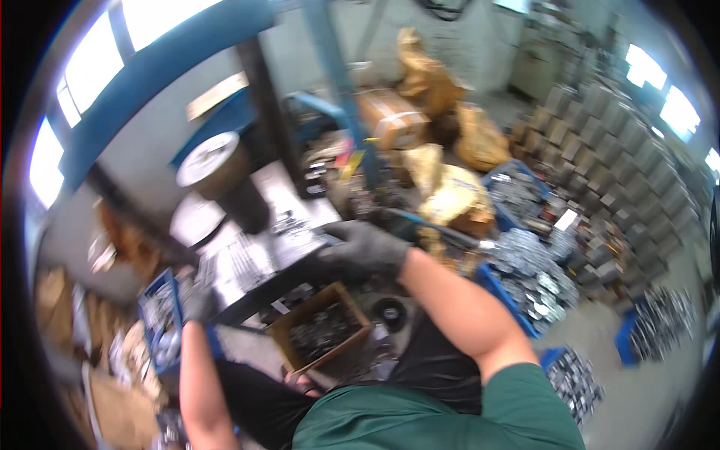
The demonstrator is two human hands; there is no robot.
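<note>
A metal-topped press table point(266, 251) stands in front of me, with a thick cylindrical press column point(236, 184) rising from it. My right hand point(367, 249), in a dark grey glove, is at the table's right edge beside small metal parts point(289, 223). Its fingers look curled together; whatever lies in them is too blurred to make out. At the table's left edge is my left hand point(199, 301), also gloved, close to a row of thin metal strips point(236, 264) and a blue bin point(160, 311). Blur hides its fingers.
An open cardboard box point(352, 328) of dark metal parts sits below the table, between my legs. To the right are blue crates of shiny parts point(525, 289) and stacked metal blocks point(600, 161). Yellow sacks point(454, 199) and a carton point(391, 118) lie beyond a blue post point(337, 67).
</note>
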